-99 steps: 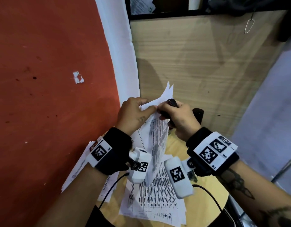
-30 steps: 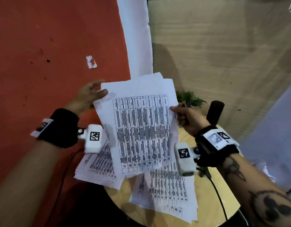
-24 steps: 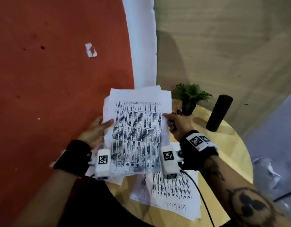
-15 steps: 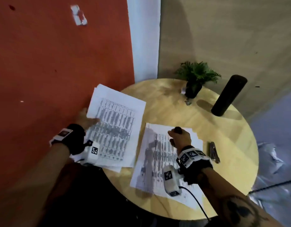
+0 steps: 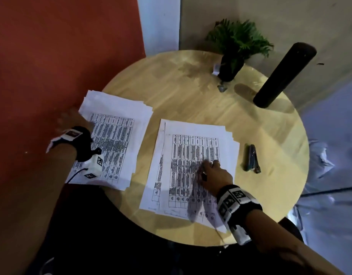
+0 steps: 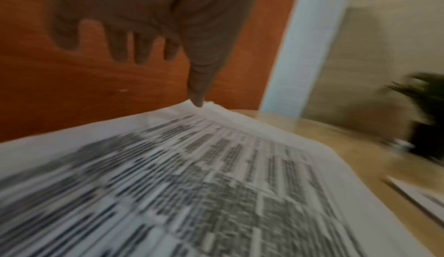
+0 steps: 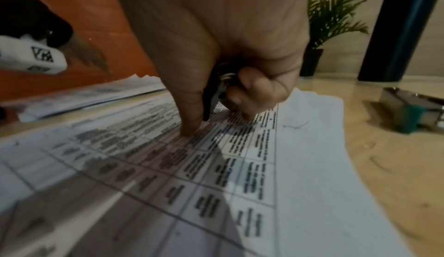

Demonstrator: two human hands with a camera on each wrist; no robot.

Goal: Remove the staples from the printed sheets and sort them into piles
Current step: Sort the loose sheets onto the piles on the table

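Observation:
Two piles of printed sheets lie on a round wooden table [image 5: 191, 96]. My left hand [image 5: 71, 121] is blurred at the left pile's [image 5: 115, 139] far left edge. In the left wrist view its fingers [image 6: 141, 52] are straight and spread, and only the thumb tip [image 6: 198, 100] touches the pile's far corner [image 6: 216, 109]. My right hand [image 5: 212, 173] rests on the right pile [image 5: 187, 155]. Its fingers are curled round a small black staple remover [image 7: 213, 92] while the thumb [image 7: 190, 126] presses the top sheet [image 7: 216, 166].
A grey-green stapler [image 5: 251, 157] lies on the table right of the right pile, also in the right wrist view as the stapler [image 7: 413, 111]. A potted plant [image 5: 234, 48] and a black cylinder [image 5: 284, 74] stand at the back. A red wall [image 5: 52, 56] borders the left side.
The sheets that both hands held up now lie on the left pile. My left hand has let go of them, and my right hand has come down onto the right pile.

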